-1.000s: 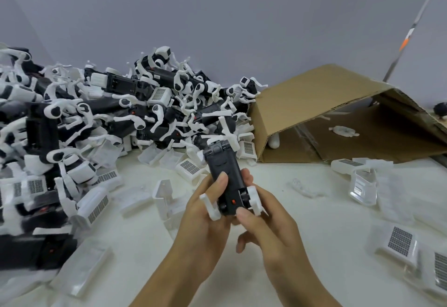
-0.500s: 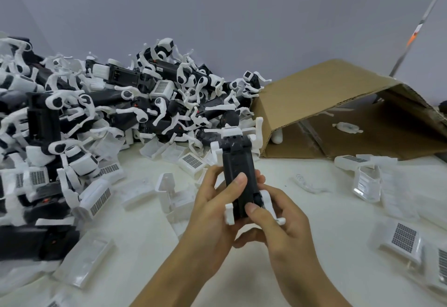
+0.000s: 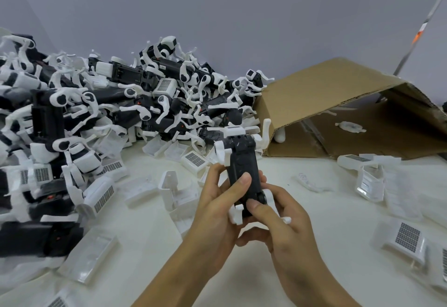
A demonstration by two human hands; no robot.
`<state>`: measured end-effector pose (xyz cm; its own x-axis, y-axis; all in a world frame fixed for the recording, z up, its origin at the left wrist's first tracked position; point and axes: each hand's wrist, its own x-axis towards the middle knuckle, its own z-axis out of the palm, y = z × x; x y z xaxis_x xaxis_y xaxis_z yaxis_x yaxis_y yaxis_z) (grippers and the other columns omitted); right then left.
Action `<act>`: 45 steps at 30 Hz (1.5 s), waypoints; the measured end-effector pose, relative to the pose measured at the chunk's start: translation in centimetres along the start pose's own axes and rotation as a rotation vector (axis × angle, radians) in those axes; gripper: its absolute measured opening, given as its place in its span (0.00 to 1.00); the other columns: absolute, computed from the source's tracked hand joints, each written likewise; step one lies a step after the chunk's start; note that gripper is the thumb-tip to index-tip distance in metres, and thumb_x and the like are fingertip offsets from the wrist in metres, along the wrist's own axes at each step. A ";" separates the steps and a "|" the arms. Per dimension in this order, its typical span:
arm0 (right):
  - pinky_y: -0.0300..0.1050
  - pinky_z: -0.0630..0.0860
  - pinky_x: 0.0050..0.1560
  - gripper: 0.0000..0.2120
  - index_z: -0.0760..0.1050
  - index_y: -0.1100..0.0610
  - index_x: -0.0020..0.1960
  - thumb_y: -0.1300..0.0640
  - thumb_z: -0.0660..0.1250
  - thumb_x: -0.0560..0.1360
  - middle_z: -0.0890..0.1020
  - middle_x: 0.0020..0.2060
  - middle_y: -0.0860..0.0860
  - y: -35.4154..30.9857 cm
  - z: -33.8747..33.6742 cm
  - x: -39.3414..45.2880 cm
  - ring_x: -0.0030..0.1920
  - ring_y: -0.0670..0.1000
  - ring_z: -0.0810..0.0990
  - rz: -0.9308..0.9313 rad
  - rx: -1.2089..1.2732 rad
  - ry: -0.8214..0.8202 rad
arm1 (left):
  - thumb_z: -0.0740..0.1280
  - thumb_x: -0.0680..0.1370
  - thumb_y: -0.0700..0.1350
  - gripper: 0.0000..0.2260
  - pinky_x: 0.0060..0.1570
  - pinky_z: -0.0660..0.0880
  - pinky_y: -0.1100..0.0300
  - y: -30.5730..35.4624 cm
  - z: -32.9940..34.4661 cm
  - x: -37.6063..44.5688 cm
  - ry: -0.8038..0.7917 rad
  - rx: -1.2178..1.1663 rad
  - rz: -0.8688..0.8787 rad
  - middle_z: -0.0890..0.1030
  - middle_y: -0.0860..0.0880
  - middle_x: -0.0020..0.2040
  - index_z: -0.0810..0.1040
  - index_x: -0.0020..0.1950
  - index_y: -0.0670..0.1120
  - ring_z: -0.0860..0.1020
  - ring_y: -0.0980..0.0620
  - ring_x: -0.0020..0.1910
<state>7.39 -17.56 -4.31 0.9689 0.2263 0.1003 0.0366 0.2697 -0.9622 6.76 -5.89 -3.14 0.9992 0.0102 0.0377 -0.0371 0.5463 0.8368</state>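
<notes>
A black toy body with white legs at its far and near ends is held up over the white table in both hands. My left hand grips its left side, thumb laid across the black top. From the right, my right hand grips the near end, its thumb pressing on the lower tip. The palms hide the underside of the body.
A big heap of black-and-white toy parts fills the left and back. An open cardboard box lies on its side at the right. Clear plastic shells with grid labels are scattered on the table at right and left.
The toy body has been turned and lifted slightly away from me, its white far legs now showing. My left thumb slid up along the black top.
</notes>
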 end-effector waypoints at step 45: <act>0.29 0.75 0.48 0.24 0.79 0.34 0.57 0.42 0.80 0.63 0.83 0.47 0.30 0.0 -2.0 0.4 0.50 0.33 0.81 -0.216 -0.696 0.030 | 0.70 0.79 0.53 0.14 0.59 0.80 0.52 -0.4 -1.0 0.6 0.007 0.328 -0.069 0.84 0.41 0.57 0.84 0.59 0.47 0.84 0.45 0.57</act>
<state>8.23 -19.32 -4.81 0.9284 0.2066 0.3089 0.3653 -0.3541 -0.8609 7.37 -5.24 -3.99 0.9995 -0.0114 -0.0281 0.0301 0.2472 0.9685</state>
